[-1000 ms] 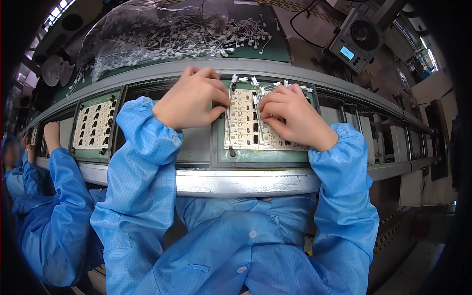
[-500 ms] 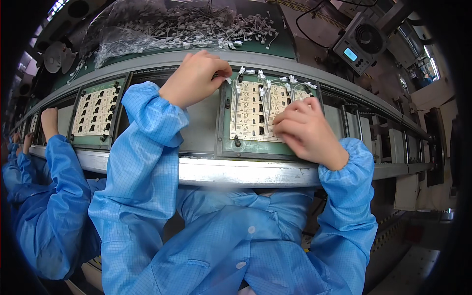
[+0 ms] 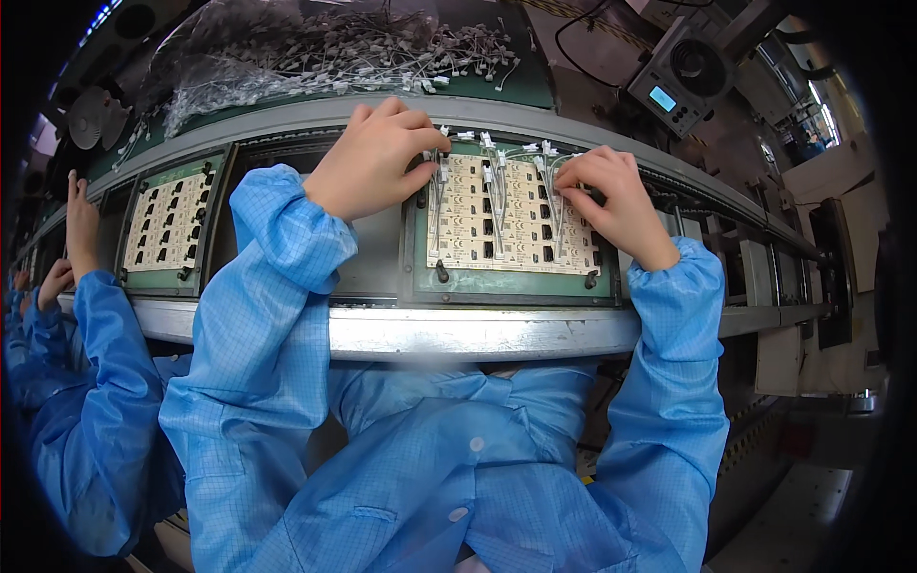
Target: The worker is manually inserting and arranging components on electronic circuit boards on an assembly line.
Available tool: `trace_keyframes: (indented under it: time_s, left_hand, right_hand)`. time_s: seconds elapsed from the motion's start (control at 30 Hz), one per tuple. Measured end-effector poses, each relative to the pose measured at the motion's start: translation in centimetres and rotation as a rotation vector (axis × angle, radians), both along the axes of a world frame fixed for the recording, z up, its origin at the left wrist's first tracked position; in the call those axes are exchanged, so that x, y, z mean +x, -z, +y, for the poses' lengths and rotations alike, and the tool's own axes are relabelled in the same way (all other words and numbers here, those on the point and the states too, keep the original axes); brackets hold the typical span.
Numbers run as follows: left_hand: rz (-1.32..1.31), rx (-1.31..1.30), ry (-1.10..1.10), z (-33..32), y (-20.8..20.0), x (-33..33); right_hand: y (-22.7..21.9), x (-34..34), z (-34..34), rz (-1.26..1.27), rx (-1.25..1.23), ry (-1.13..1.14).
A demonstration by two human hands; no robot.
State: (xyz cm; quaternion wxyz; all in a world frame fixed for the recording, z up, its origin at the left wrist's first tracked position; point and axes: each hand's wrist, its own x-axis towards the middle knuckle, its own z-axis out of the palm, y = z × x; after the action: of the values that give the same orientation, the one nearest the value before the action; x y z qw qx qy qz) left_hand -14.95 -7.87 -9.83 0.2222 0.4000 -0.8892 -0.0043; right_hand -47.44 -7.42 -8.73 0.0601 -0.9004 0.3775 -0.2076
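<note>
Two blue sleeves fill the lower frame as I look down on the grey conveyor rail (image 3: 458,329). At upper centre lies the cream circuit panel (image 3: 501,215) in its green tray (image 3: 506,285). My left hand (image 3: 377,158) pinches a white wired connector (image 3: 437,177) at its left edge; my right hand (image 3: 611,196), fingers curled together, presses the panel's right side.

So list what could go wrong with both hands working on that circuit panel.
The left hand pinches thin white wired parts at the circuit panel's top edge; they might bend or seat crookedly. The right hand rests on the panel and could nudge pieces already placed. Loose parts in the bag may tangle.
</note>
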Motion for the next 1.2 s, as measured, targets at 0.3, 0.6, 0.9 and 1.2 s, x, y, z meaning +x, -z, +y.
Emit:
trace_keyframes:
  time_s: [0.3, 0.6, 0.9, 1.2]
  left_hand:
    - [0.023, -0.113, 0.007, -0.2, -0.4, -0.1]
    - [0.017, -0.140, -0.009, -0.2, -0.4, 0.0]
    - [0.058, -0.265, -0.126, 0.0, -1.6, 0.7]
    - [0.116, 0.127, -0.880, 0.1, -4.6, 7.1]
  right_hand:
    - [0.7, 0.6, 4.0, 0.006, -0.077, -0.094]
    - [0.2, -0.3, 5.9, 0.001, -0.085, -0.131]
    - [-3.5, 4.0, 5.9, -0.086, -0.074, -0.215]
    - [-1.9, 14.3, 3.4, 0.145, -0.087, -0.473]
